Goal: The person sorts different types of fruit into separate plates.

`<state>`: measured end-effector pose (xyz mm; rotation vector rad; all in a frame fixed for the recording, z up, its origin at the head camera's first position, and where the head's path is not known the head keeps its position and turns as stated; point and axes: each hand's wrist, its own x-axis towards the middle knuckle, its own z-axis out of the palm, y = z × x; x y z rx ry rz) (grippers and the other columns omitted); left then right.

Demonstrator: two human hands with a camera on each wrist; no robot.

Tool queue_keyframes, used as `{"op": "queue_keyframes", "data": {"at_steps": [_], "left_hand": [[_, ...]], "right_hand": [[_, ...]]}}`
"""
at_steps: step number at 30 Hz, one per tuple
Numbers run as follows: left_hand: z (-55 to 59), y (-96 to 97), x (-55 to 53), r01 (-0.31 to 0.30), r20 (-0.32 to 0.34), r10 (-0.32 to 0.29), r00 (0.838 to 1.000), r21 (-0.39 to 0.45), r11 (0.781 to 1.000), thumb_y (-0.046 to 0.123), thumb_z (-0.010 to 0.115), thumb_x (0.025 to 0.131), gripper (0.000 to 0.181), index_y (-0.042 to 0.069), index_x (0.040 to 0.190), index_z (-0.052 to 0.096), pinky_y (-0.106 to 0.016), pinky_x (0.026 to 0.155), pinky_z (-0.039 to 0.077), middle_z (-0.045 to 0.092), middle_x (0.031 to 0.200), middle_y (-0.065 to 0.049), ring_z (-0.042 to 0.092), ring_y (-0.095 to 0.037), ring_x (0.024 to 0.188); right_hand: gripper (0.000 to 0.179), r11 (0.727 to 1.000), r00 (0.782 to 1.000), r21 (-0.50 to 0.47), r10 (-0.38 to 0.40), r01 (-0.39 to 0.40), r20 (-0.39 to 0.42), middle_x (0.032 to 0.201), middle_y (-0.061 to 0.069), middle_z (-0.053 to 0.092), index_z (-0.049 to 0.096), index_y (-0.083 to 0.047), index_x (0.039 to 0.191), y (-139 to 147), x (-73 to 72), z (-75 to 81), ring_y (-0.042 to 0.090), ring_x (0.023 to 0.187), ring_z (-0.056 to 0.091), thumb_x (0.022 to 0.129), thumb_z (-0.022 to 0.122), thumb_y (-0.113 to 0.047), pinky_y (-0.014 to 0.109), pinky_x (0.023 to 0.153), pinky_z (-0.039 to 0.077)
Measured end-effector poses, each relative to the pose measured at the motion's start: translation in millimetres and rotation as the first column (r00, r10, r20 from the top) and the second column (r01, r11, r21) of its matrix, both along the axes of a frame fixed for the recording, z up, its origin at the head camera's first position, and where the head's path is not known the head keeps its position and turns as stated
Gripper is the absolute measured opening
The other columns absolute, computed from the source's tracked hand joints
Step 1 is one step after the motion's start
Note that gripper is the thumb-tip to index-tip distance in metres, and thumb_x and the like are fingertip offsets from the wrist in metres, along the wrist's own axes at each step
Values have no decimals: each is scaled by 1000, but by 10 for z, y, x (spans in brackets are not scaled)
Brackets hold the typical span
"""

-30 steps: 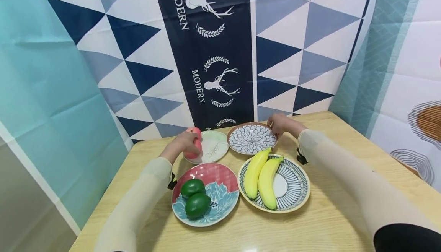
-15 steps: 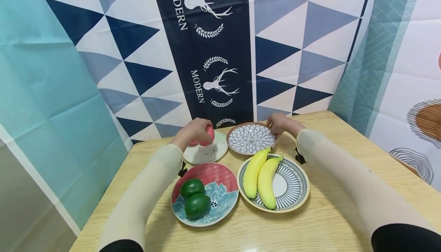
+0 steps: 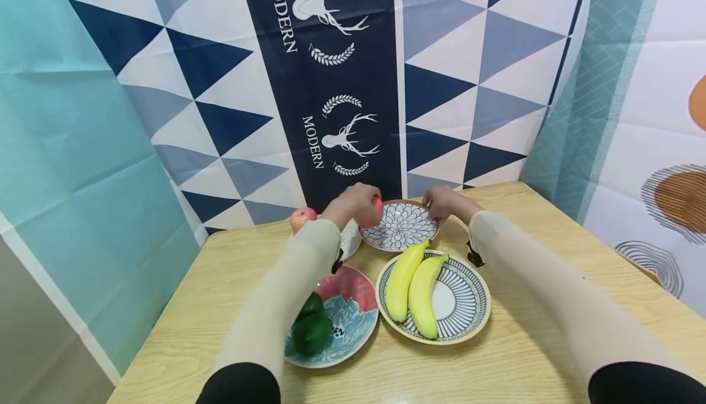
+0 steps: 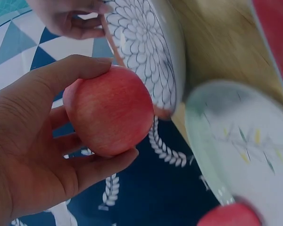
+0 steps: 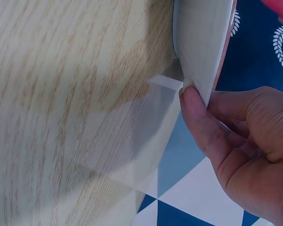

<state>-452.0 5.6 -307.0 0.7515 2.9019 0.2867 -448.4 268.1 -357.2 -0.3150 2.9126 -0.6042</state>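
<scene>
My left hand [image 3: 355, 200] grips a red apple [image 4: 108, 110], thumb on one side and fingers on the other. It is in the air by the left edge of the brown-rimmed plate with a petal pattern [image 3: 405, 227]. That plate's rim is pinched between the thumb and fingers of my right hand [image 5: 254, 141], at its right side. Behind my left forearm the pale green-white plate [image 4: 245, 136] is partly hidden in the head view. A second apple [image 3: 303, 219] sits at its far left edge.
Nearer me, a pink and blue plate [image 3: 358, 330] holds green avocado-like fruits [image 3: 312, 334], partly covered by my left sleeve. Beside it, a striped plate [image 3: 469, 306] carries two bananas [image 3: 423, 297]. A patterned cloth [image 3: 353, 85] hangs behind the wooden table [image 3: 529, 330].
My left hand has lifted one apple off the pale plate and carried it right, toward the petal-patterned plate. The other apple stays behind. My right hand keeps its hold on the rim.
</scene>
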Motion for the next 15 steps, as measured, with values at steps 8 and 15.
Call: {"op": "queue_keyframes", "data": {"at_steps": [8, 15], "left_hand": [[-47, 281, 284, 19, 34, -20, 999, 35, 999, 23, 84, 84, 46, 20, 127, 68, -36, 84, 54, 64, 112, -2, 59, -22, 101], [-146, 490, 197, 22, -14, -22, 1000, 31, 999, 22, 84, 84, 44, 18, 126, 68, -37, 85, 54, 65, 109, -2, 60, -22, 99]], "right_hand": [[42, 1000, 1000, 6, 2, -2, -3, 108, 23, 74, 65, 10, 127, -30, 34, -4, 28, 83, 71, 88, 79, 1, 28, 59, 60], [40, 1000, 1000, 4, 2, -2, -10, 105, 21, 74, 66, 9, 125, -5, 8, 16, 23, 72, 71, 88, 79, 1, 27, 57, 60]]}}
